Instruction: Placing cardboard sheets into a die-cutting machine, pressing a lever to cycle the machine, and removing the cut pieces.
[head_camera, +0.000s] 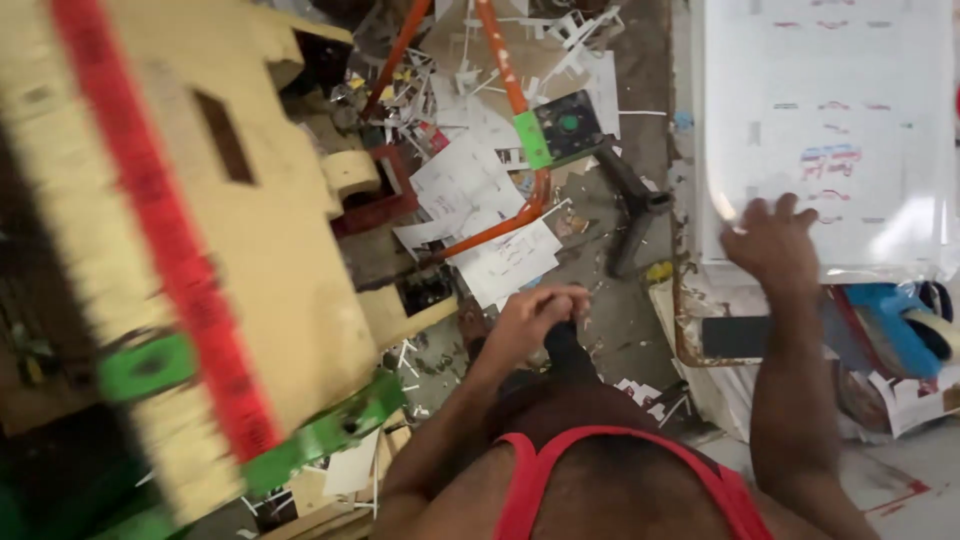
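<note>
I see my left hand (535, 318) closed around a dark handle (568, 345) low at centre, above the paper-littered floor (600, 330). My right hand (775, 240), fingers spread, rests flat on the white sheets (830, 120) to the right. A blurred yellow machine (200, 220) fills the left.

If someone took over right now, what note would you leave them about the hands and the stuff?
Left hand: closed around a dark handle held in front of the body.
Right hand: open, fingers spread, flat on the edge of the white sheet on the right.
Nearby: wooden board with red stripe and green clamps to the left; paper scraps and an orange frame on the floor ahead.
Done or left: the picture cannot settle it.
</note>
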